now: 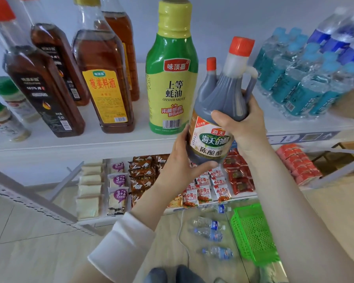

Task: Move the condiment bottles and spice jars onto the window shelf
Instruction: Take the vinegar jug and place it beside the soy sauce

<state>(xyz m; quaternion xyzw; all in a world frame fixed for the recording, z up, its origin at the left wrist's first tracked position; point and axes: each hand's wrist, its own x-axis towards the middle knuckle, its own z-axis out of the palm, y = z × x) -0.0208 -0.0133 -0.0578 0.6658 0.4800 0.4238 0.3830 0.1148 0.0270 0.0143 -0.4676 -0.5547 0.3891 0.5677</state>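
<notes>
I hold the dark vinegar bottle (211, 139) in both hands, slightly tilted, in front of the white shelf (70, 144) and just right of the green oyster sauce bottle (172, 82). My left hand (180, 162) cups its base, fingers curled round it, while my right hand (246, 125) grips its shoulder beside the handle. A second red-capped bottle (209, 82) shows behind it. Cooking wine bottle (104, 84) and spice jars (8, 121) stand at the left, packed water bottles (307, 82) at the right.

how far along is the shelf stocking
Done: oyster sauce bottle, cooking wine bottle and spice jars stand on the shelf. In hand: vinegar bottle, left hand under its base, right hand round its shoulder. Left: setting it down; no other loose condiments show.
</notes>
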